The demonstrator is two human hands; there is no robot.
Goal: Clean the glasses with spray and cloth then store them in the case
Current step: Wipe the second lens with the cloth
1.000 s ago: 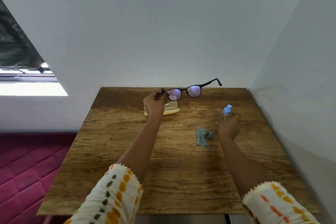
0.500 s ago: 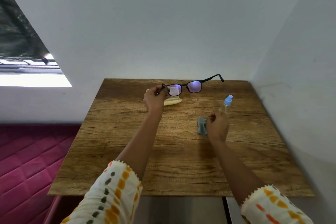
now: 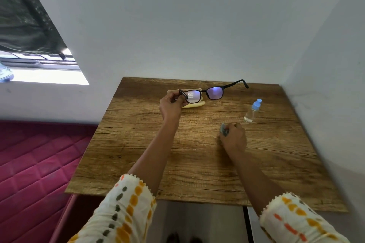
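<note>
Wooden table [image 3: 138,144], seen from the head camera, carries one pair of black glasses [image 3: 214,92], one pale case [image 3: 194,105], one spray bottle [image 3: 252,110] and one grey-blue cloth [image 3: 224,131]. The left hand [image 3: 170,105] pinches one temple and holds the glasses in the air, lenses reaching right of the grip; the case lies just behind it. The right hand [image 3: 234,138] curls round the bunched cloth, and the bottle stands upright just beyond it. A second ago this hand held the bottle, which now stands free.

no legible text anywhere, faint marks through glasses [image 3: 214,93] lens, unreadable
</note>
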